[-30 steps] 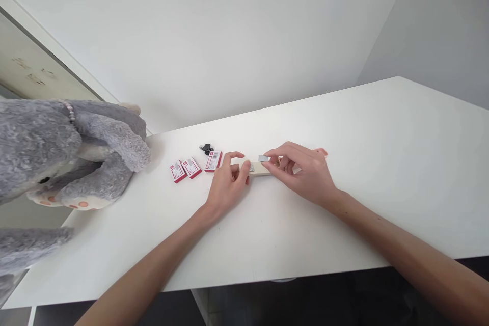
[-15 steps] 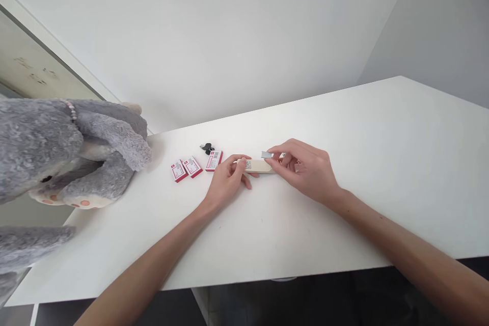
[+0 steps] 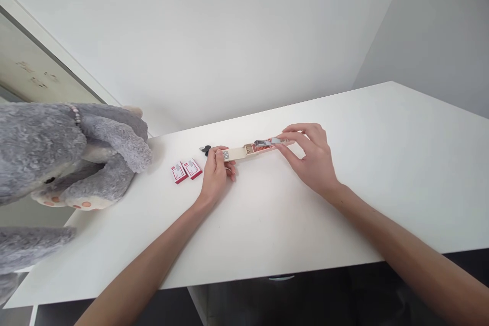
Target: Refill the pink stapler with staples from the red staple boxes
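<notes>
A cream stapler [image 3: 237,154] lies opened out on the white table, its silver metal rail and a reddish-orange inside showing toward the right. My left hand [image 3: 214,170] is wrapped around its left end, thumb on top by a square metal plate. My right hand [image 3: 311,155] pinches a short grey strip of staples [image 3: 274,141] between thumb and fingertips, at the stapler's metal rail. Whether the strip sits inside the rail is too small to tell. The stapler's far right end runs behind my right fingers.
Left of my left hand lie two red-and-white staple boxes [image 3: 192,168] side by side. A small black item with a metal tip [image 3: 205,150] is just behind that hand. A large grey plush toy [image 3: 114,137] occupies the table's left end, and a white wall stands behind.
The stapler has shifted left with my left hand and now shows its opened inside. My right hand has brought the staples to the metal rail. My left hand now covers the third box's place.
</notes>
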A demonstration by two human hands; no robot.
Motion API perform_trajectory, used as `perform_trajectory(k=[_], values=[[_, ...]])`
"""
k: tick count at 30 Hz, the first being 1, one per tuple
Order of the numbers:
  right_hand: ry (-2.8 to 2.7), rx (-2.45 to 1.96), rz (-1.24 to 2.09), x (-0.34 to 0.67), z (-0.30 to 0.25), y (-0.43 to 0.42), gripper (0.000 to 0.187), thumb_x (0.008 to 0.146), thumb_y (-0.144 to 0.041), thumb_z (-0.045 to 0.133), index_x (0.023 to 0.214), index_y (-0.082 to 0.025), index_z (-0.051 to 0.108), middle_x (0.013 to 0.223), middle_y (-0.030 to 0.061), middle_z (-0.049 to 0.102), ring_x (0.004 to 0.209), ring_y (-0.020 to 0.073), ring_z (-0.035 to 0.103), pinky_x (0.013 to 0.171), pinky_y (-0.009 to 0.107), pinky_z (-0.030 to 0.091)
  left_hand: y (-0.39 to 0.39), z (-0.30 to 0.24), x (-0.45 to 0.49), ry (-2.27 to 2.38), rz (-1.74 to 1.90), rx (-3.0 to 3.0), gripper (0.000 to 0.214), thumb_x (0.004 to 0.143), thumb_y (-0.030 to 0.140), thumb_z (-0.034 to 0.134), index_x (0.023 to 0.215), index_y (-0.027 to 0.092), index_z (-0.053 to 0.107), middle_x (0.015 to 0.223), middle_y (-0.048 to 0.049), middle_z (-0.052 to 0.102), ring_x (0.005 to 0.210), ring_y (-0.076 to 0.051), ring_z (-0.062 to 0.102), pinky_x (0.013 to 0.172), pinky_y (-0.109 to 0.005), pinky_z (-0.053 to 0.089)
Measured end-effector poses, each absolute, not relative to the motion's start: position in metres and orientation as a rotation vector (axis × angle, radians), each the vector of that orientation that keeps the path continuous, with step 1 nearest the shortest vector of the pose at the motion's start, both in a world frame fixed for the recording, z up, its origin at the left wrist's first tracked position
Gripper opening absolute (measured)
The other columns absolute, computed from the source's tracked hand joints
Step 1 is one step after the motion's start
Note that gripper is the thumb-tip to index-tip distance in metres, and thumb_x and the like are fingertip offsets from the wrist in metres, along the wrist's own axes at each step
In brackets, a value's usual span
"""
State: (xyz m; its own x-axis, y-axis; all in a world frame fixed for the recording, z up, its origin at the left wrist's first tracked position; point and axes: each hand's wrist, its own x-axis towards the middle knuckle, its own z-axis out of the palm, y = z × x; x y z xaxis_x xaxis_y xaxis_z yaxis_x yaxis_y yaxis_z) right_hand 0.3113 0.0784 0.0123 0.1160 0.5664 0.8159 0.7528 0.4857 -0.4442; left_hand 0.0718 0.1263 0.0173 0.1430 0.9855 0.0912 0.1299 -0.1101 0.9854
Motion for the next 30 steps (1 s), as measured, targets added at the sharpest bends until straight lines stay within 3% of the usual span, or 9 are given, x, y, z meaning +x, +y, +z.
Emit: perform_trajectory(k=[7, 30], values=[[-1.653, -1.182, -0.184, 0.3135, 0.0076, 0.0802, 0.01, 0.102, -0.026, 0.063, 0.108, -0.029, 0.071, 0.127, 0.0077, 0.07, 0.119, 0.0299, 0.061, 0.105, 0.053, 0.045, 0.1296, 0.0163, 0.0707, 1.153, 1.117, 1.476, 0.027, 0.108, 0.049, 0.041, 0.111, 0.023, 0.05, 0.078, 0.0028, 0.058, 0.054, -0.009, 0.056, 0.048, -0.023, 0.051], [-1.735, -1.174, -0.094, 0.3111, 0.0039, 0.0804, 0.008, 0.102, -0.026, 0.063, 0.104, -0.029, 0.07, 0.123, 0.0077, 0.07, 0.116, 0.0294, 0.063, 0.102, 0.053, 0.048, 0.1254, 0.0195, 0.0726, 1.123, 1.115, 1.52, 0.027, 0.109, 0.049, 0.04, 0.111, 0.024, 0.051, 0.077, 0.0031, 0.056, 0.054, -0.009, 0.054, 0.05, -0.023, 0.05]])
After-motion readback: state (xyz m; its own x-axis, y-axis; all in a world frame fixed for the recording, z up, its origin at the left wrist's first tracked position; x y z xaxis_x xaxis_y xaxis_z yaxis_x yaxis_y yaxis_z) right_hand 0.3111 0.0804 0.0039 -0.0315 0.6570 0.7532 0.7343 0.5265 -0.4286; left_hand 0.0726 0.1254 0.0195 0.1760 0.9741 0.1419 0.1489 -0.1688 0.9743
